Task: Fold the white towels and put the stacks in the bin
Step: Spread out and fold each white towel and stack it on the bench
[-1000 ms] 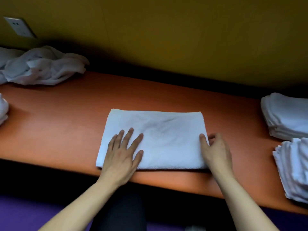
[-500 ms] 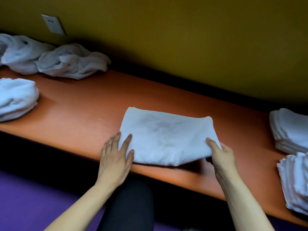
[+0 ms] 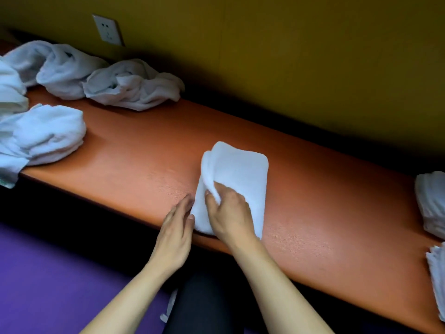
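Head view: a yellow-green wall [image 3: 313,56] fills the upper frame from 10 to 2 o'clock, and below it the orange worktop [image 3: 134,145] runs on a slant from 9 o'clock down to 4 o'clock. A purple floor [image 3: 43,280] shows at 7 o'clock. On the worktop at 9 to 11 o'clock lies a heap of loose white towels [image 3: 130,85], crumpled and touching one another. At 3 to 4 o'clock, cut off by the frame edge, sit the folded stacks [image 3: 431,203], well apart from the heap. Near the centre, at the worktop's near edge, lies the folded towel [image 3: 243,174], doubled over into a narrow oblong. The right hand [image 3: 228,213] rests on its near left part, fingers curled and pinching a fold of the upper layer at the towel's left edge. The left hand [image 3: 177,230], at 6 o'clock just beside the right, lies flat with fingers straight, its fingertips touching the towel's left edge and grasping nothing. A white wall socket [image 3: 108,30] sits at 11 o'clock.
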`<act>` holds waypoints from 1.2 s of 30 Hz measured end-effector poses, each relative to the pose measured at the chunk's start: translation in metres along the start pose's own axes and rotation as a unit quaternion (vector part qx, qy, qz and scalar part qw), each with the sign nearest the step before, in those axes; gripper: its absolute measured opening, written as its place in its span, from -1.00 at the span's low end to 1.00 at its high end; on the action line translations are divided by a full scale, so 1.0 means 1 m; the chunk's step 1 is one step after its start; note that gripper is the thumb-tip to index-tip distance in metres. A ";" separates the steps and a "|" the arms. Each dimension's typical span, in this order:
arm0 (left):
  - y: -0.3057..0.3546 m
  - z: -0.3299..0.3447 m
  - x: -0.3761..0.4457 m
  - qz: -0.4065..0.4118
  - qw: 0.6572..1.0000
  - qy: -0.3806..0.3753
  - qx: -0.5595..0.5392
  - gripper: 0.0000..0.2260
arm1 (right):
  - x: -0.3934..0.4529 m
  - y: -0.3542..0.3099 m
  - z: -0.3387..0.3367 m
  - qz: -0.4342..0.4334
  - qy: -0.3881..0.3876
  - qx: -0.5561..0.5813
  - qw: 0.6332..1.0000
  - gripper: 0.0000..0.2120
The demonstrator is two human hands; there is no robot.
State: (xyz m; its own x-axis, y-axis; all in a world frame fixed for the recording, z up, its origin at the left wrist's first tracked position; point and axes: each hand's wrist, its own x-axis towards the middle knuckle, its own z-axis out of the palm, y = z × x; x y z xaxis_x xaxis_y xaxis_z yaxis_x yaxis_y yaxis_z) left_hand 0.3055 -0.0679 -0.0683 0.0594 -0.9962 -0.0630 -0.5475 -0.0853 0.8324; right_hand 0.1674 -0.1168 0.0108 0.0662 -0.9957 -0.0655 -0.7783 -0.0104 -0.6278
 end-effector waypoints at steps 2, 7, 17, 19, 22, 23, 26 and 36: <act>0.000 -0.004 0.001 -0.018 0.998 0.003 -0.054 -0.57 | -0.007 0.000 0.011 0.006 -0.047 -0.055 0.997 -0.72; 0.015 -0.006 0.006 -0.081 0.983 0.038 -0.160 -0.61 | -0.013 0.001 0.002 0.022 -0.131 -0.008 0.991 -0.51; 0.034 0.011 -0.001 -0.036 0.991 0.009 0.132 -0.50 | -0.012 0.088 -0.032 0.009 -0.037 -0.146 0.989 -0.46; 0.035 0.015 0.001 -0.037 0.995 0.015 0.091 -0.51 | -0.015 0.096 -0.027 0.021 -0.037 -0.112 0.993 -0.47; 0.036 0.018 0.014 -0.012 0.998 0.022 0.059 -0.53 | -0.021 0.095 -0.022 0.037 0.033 -0.129 0.990 -0.55; 0.036 0.017 0.021 -0.008 0.998 0.025 0.048 -0.53 | -0.025 0.094 -0.021 0.036 0.065 -0.143 0.987 -0.57; 0.040 0.015 0.040 -0.008 0.998 0.059 0.021 -0.52 | -0.044 0.098 -0.016 0.017 0.134 -0.185 0.973 -0.72; 0.062 0.029 -0.011 -0.079 0.994 0.077 0.010 -0.54 | -0.047 0.125 -0.052 0.065 0.198 -0.112 0.972 -0.76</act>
State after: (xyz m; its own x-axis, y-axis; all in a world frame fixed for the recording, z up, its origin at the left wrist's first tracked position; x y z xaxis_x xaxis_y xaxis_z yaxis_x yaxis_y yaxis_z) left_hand 0.2466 -0.0625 -0.0319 0.2727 -0.9564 -0.1049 -0.5377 -0.2420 0.8077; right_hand 0.0344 -0.0757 -0.0247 -0.2520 -0.9472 0.1985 -0.8835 0.1415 -0.4465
